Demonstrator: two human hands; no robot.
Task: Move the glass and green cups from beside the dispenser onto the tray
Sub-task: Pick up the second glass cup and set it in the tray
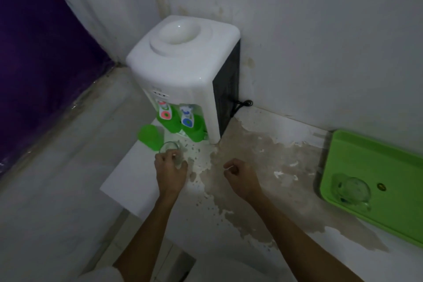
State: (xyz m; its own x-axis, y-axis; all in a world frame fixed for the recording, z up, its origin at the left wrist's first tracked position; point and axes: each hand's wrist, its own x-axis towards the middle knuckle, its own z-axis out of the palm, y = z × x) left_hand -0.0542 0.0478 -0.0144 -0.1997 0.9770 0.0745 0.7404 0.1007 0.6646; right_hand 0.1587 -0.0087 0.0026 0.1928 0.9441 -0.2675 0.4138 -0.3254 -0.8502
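A clear glass cup (170, 147) stands on the counter in front of the white water dispenser (183, 71). My left hand (170, 170) is wrapped around its near side. Just behind it to the left stands a green plastic cup (150, 136), close to the dispenser's green taps. My right hand (240, 173) hovers over the counter to the right of the glass, fingers curled in and holding nothing. The green tray (375, 162) lies at the far right of the counter, with another clear glass (351, 191) on it.
The counter (263, 167) has a large patch of worn, peeling surface in its middle. A black cord (242, 104) lies behind the dispenser by the wall. The counter's left edge drops off beside the cups. A purple surface fills the far left.
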